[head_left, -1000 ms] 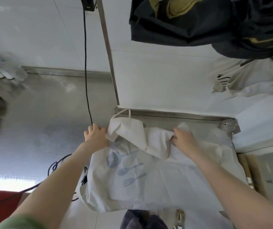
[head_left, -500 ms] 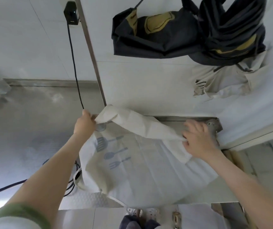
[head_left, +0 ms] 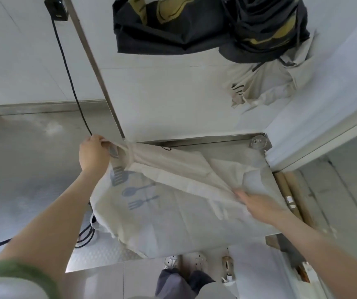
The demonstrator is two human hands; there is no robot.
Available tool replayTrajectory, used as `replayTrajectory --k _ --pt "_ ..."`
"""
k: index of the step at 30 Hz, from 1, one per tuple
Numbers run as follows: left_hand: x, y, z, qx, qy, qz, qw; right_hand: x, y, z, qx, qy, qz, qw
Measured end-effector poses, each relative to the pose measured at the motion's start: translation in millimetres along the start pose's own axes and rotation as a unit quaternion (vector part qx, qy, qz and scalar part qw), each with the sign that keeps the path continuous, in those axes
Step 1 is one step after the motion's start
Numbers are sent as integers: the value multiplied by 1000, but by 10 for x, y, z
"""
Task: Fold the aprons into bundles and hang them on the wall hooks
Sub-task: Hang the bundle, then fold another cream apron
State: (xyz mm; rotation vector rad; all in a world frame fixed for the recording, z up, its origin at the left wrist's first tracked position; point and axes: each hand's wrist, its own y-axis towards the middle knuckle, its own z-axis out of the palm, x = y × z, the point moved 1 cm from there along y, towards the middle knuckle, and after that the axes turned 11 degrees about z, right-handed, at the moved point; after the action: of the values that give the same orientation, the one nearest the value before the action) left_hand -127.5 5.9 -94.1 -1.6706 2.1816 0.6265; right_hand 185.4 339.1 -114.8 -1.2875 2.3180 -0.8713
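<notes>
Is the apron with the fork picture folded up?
Only partly. The cream apron lies mostly spread on the counter, one flap doubled over across it.

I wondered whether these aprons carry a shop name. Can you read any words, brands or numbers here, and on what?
No words or numbers can be read anywhere.
Spread cream apron: only grey spatula, spoon and fork pictures, no lettering.
Black aprons hanging on the wall: yellow design, bunched, no letters legible.
Hanging cream apron: black marks, crumpled, unreadable.
White label on a cardboard tube: too small to read.
</notes>
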Motion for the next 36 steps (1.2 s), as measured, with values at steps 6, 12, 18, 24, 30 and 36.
replayTrajectory --k 6,12,18,24,30,36 --pt "-337 34 -11 96 54 99 989 -52 13 176 107 -61 -52 991" --pt "-44 -150 77 594 236 -6 769 -127 131 161 70 340 135 928" --pt "-458 -311 270 363 362 181 839 -214 412 143 7 552 214 806" --pt "-596 -499 585 357 318 222 850 -48 505 73 2 622 176 763" --pt "-340 -549 778 389 338 150 844 -180 730 -32 -94 681 166 707" --pt "-277 -386 642 271 393 149 866 -369 664 -655 -252 670 142 684"
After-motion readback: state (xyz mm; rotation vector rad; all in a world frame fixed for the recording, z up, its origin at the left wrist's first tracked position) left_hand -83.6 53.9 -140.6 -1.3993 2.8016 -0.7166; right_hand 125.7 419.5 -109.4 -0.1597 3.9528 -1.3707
